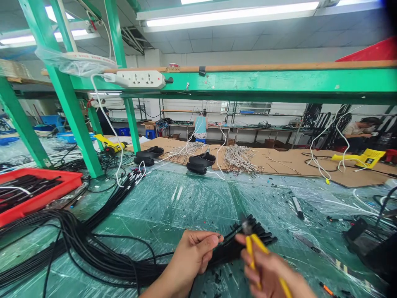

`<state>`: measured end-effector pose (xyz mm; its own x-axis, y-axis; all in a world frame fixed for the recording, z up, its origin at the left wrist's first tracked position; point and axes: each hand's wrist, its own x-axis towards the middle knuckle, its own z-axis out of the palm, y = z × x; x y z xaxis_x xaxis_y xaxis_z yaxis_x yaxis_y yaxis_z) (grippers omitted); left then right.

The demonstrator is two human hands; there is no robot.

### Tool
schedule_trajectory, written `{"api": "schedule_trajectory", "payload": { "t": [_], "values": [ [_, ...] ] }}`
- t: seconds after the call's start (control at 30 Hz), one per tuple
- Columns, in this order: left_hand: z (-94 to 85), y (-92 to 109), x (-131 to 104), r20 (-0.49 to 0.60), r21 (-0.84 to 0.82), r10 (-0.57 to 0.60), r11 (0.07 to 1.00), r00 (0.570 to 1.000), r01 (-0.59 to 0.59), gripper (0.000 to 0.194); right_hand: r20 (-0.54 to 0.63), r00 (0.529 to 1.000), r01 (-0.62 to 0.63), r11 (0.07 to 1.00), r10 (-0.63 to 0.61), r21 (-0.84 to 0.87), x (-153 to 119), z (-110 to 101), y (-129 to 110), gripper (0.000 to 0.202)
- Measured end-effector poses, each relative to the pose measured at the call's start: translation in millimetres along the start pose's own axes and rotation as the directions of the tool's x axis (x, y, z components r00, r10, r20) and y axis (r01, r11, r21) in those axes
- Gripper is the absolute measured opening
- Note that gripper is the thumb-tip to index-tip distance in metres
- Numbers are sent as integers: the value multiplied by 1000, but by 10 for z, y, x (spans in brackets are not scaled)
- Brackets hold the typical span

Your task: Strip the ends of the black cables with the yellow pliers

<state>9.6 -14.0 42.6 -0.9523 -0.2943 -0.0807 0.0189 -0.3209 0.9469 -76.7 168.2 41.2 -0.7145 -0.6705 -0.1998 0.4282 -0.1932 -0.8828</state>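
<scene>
My left hand (194,254) is closed in a pinch at the lower middle, with a small dark tip, apparently the end of a black cable, at its fingertips. Close by on the right, my right hand (271,269) grips yellow-handled pliers (250,254). Their metal jaws point up and away from me and are blurred, so their exact type cannot be told. A thick bundle of black cables (93,244) runs from the left edge and passes behind my left hand. Its cut-looking black ends (260,231) fan out beyond both hands.
Small black scraps litter the film-covered green table (198,198). At left stands a red tray (62,188) of black pieces. Cardboard (276,161) along the back bears bundled pale wires (238,159) and a yellow tool (369,158). A green beam (248,80) crosses above; people sit farther off.
</scene>
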Motion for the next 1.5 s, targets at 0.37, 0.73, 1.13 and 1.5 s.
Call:
{"api": "schedule_trajectory", "payload": {
  "t": [0.37, 0.73, 1.13, 1.5],
  "values": [
    [61, 58, -57, -6, -20, 13, 1000, 1000, -13, 38, 178, 758, 430, 276, -628, -860, 57, -178, 58, 45],
    [37, 15, -25, 15, -24, 34, 999, 999, -34, 40, 340, 696, 437, -3, -632, -900, 124, -191, 224, 44],
    [150, -145, -53, 162, 240, -33, 971, 986, -7, 54, 129, 887, 452, 776, -443, -441, 22, 114, 276, 23],
    [244, -192, -158, 129, 363, -120, 929, 984, 66, 44, 99, 901, 403, 729, -423, -554, -100, 208, 51, 13]
  ]
}}
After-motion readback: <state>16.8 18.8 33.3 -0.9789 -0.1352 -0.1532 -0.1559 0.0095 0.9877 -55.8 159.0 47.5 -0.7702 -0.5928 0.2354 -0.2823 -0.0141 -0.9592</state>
